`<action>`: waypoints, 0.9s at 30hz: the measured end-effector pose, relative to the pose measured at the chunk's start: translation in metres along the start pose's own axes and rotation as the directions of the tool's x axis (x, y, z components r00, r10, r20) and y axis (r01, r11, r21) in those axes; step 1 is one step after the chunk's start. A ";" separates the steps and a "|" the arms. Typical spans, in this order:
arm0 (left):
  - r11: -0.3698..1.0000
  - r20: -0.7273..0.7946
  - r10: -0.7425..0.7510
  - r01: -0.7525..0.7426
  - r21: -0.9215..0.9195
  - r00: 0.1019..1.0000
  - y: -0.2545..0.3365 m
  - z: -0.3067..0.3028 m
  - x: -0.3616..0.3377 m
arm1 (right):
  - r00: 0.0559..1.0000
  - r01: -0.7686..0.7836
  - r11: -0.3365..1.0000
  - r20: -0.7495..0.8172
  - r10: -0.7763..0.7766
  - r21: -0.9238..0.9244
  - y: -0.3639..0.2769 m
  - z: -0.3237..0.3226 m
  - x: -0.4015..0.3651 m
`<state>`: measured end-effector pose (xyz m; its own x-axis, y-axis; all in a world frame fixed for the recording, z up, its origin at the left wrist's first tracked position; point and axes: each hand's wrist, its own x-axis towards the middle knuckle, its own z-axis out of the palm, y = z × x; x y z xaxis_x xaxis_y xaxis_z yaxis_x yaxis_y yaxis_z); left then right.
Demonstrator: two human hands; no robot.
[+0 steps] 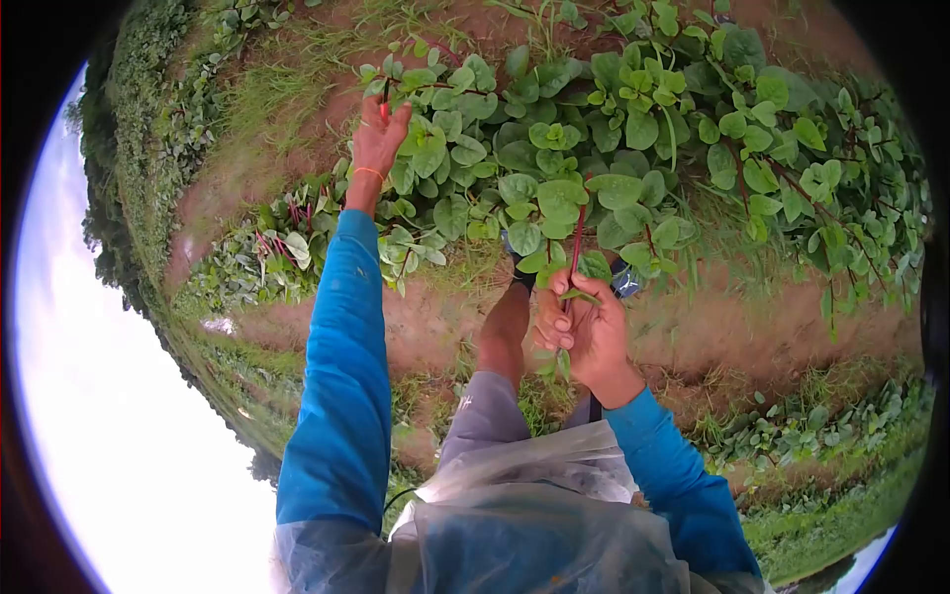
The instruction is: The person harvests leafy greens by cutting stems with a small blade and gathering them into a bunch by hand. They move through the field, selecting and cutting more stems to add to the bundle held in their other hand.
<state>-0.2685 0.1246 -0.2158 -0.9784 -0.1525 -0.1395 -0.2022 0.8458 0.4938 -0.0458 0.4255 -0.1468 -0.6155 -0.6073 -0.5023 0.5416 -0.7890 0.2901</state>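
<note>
The stems [576,247] are in your right hand [586,337], in the middle of the view: a small bunch of red stalks with green leaves, standing up out of your fist and overlapping the plants [633,129] behind. Your fingers are curled tight around the bunch, thumb pressed across the front, and a few leaves hang out below the fist. Your left hand [380,137] is stretched far out to the left edge of the same bed, its fingertips pinched on a single red stalk [384,103] that rises from the leaves (the stalk is thin, and how firmly you hold it cannot be told). An orange band [368,173] circles that wrist, and both arms are in blue sleeves [341,366]. The plants form a broad green mat across the far side, with round leaves and red runners. Bare reddish soil [752,327] lies between the bed and you, and more of it shows beyond the bed. Your leg [503,332] reaches toward the bed just left of the right hand. A clear plastic apron [524,515] covers your front at the near edge. Grass [841,495] runs along the near right.
</note>
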 end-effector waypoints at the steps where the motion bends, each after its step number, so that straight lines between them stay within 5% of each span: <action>1: 1.000 0.006 0.005 -0.005 -0.009 1.000 -0.004 0.013 0.026 | 0.999 0.036 0.999 0.027 -0.036 -0.001 -0.004 0.001 0.028; 3: 0.981 0.263 0.001 0.051 -0.187 0.965 -0.016 0.037 0.057 | 0.989 0.099 0.981 -0.095 -0.116 -0.169 -0.017 -0.003 0.089; 6: 0.995 0.354 0.095 -0.078 -0.062 0.930 0.001 0.054 0.047 | 0.979 0.071 0.996 -0.189 -0.081 -0.062 -0.037 -0.056 0.191; 9: 0.978 0.383 0.204 -0.168 -0.127 0.901 0.023 0.063 -0.008 | 0.984 0.059 0.997 -0.167 -0.065 -0.040 -0.044 -0.088 0.249; 11: 0.949 0.452 0.315 -0.264 -0.175 0.834 0.022 0.072 -0.045 | 0.843 0.071 0.964 -0.502 -0.195 -0.255 -0.045 -0.066 0.266; 13: 0.921 0.519 0.389 -0.325 -0.214 0.761 0.015 0.079 -0.078 | 0.882 0.085 0.969 -0.434 -0.182 -0.233 -0.052 -0.073 0.264; 16: 0.909 0.595 0.413 -0.348 -0.228 0.690 0.019 0.079 -0.107 | 0.996 -0.019 0.990 -0.092 0.006 -0.138 -0.067 -0.132 0.258; 18: 0.860 0.678 0.507 -0.356 -0.365 0.531 0.022 0.073 -0.099 | 0.991 -0.099 0.992 -0.098 0.091 -0.080 -0.072 -0.135 0.234; 19: 0.857 0.675 0.514 -0.357 -0.373 0.529 0.027 0.067 -0.087 | 0.979 -0.182 0.983 -0.091 0.180 -0.014 -0.071 -0.130 0.220; 20: 0.846 0.615 0.531 -0.329 -0.419 0.583 0.033 0.061 -0.072 | 0.812 0.013 0.995 -0.580 -0.067 -0.097 -0.060 -0.105 0.218; 21: 0.832 0.553 0.540 -0.304 -0.465 0.635 0.036 0.058 -0.058 | 0.810 0.019 0.995 -0.582 -0.073 -0.099 -0.063 -0.115 0.209; 23: 0.884 0.554 0.463 -0.312 -0.349 0.692 0.030 0.060 -0.019 | 0.972 -0.169 0.981 -0.184 0.149 -0.099 -0.076 -0.155 0.190; 27: 0.834 0.621 0.422 -0.551 0.020 0.661 -0.009 0.095 0.039 | 0.941 -0.151 0.964 -0.330 0.073 -0.219 -0.072 -0.163 0.170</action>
<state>-0.3012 0.1599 -0.3075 -0.7056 0.5732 -0.4166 0.3709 0.7997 0.4720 -0.0958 0.3944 -0.3857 -0.3513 -0.5983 -0.7201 0.7407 -0.6481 0.1771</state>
